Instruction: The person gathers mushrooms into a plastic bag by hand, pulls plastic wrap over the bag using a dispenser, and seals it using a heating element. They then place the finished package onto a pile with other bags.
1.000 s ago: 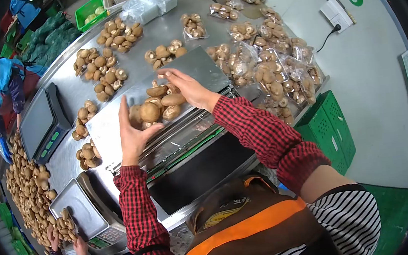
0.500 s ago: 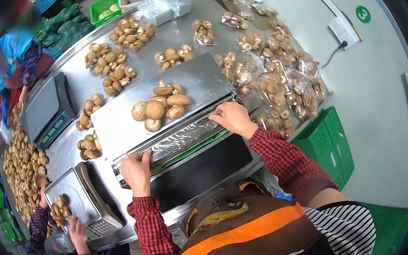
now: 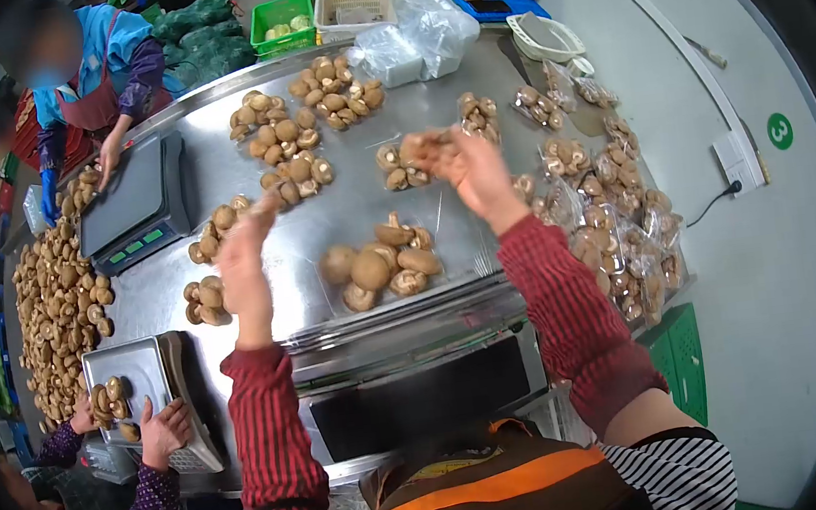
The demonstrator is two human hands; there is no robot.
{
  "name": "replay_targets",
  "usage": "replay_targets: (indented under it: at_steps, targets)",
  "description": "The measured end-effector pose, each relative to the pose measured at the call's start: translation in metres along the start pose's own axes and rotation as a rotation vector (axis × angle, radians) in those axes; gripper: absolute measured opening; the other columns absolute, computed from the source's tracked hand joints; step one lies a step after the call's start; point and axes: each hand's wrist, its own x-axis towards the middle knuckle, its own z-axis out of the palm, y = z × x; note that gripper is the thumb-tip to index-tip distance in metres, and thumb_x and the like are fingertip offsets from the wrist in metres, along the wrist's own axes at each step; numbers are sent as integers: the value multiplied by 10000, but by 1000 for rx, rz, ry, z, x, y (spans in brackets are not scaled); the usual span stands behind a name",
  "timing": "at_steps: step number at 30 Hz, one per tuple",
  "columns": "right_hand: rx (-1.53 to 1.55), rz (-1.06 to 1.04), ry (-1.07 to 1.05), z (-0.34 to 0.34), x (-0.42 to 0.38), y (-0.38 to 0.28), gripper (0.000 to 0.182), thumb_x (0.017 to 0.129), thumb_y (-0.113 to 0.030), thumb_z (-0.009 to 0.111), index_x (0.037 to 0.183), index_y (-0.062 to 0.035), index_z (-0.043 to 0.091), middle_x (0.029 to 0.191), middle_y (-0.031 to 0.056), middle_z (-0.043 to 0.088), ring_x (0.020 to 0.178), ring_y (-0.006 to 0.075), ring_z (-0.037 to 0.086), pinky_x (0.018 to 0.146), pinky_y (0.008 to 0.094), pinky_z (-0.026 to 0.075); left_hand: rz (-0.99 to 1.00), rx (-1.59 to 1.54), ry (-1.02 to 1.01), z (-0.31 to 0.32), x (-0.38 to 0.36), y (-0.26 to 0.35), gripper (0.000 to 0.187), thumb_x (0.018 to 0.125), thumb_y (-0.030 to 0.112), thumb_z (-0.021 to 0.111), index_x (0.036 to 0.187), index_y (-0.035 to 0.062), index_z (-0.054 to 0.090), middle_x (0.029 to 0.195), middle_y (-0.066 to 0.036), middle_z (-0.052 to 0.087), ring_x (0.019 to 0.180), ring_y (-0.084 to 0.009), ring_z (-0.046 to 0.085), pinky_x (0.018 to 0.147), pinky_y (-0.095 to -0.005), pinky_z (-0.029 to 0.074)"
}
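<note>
Brown mushrooms (image 3: 370,270) lie in a loose heap on the steel surface (image 3: 304,292), between your 2 raised hands, the heap spreading wider from left to right than front to back. Your left hand (image 3: 247,273) is off its left side; your right hand (image 3: 474,172) reaches farther out, to its right. Neither looks clearly nearer. Blur hides whether your fingers grip anything.

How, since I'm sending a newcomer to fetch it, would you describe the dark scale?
Find the big metal table. At its far left, beside the loose heap of mushrooms, sits a dark scale with a flat top. Three small green displays mark it out from the nearer scale, which has a silver tray.
</note>
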Motion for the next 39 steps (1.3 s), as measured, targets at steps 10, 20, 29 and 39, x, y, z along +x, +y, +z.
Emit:
replay_targets:
  at_steps: [10, 20, 29, 39]
  targets:
    - [-419, 510, 83, -17, -28, 36, 393, 1029, -337, 447, 1093, 24, 589, 903, 75, 643, 752, 139, 616, 682, 249, 525, 159, 731, -611, 11, -47, -22, 863, 592, 484, 864, 1195, -23, 513, 1241, -222, 573, 1276, -384, 461, 1055, -437, 377]
    - [-1069, 465, -501, -51, -57, 1, 401, 880, -384, 689, 970, 6, 705, 878, 37, 583, 892, 145, 548, 793, 298, 455, -336, 382, -607, -15, -61, -24, 597, 726, 337, 837, 1159, 9, 589, 933, -110, 699, 837, -194, 659, 790, -295, 507]
    - [-936, 271, 17, -5, -132, 20, 327, 1030, -307, 455, 1052, 19, 471, 918, 116, 572, 815, 159, 621, 638, 300, 526, -249, 385, -234, -6, -91, -29, 283, 989, 203, 553, 878, -46, 631, 655, -48, 555, 648, -70, 470, 604, -283, 423]
    - [-230, 805, 184, 27, -298, -13, 300, 1038, -312, 405, 1100, -26, 473, 1052, 86, 556, 674, 190, 663, 551, 262, 574, -585, 550, -257, 3, -189, 36, 357, 989, 189, 549, 718, -43, 537, 542, -58, 456, 532, -104, 372, 491, -310, 348]
